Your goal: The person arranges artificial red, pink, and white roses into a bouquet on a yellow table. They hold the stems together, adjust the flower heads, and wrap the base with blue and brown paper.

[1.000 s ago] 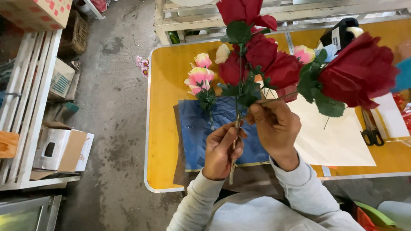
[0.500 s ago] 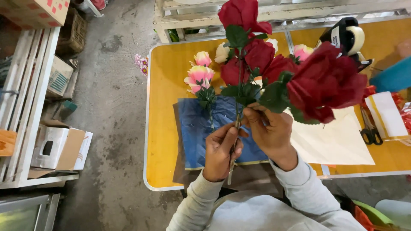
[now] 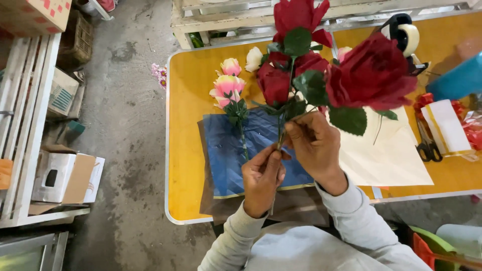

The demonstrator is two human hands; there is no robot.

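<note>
Above the yellow counter (image 3: 188, 150), the left hand (image 3: 261, 178) pinches the thin stems of the red rose bunch (image 3: 321, 75) low down while the right hand (image 3: 314, 143) grips them higher, steadying light, top-heavy, likely crushable blooms.

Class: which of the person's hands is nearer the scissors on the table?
Right. The right hand grips the rose stems closer to the scissors; the left hand holds the stems lower, farther away.

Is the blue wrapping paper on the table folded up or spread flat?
Spread flat. The blue wrapping paper lies open on the yellow table, creased, with the pink flowers resting on its top edge.
</note>
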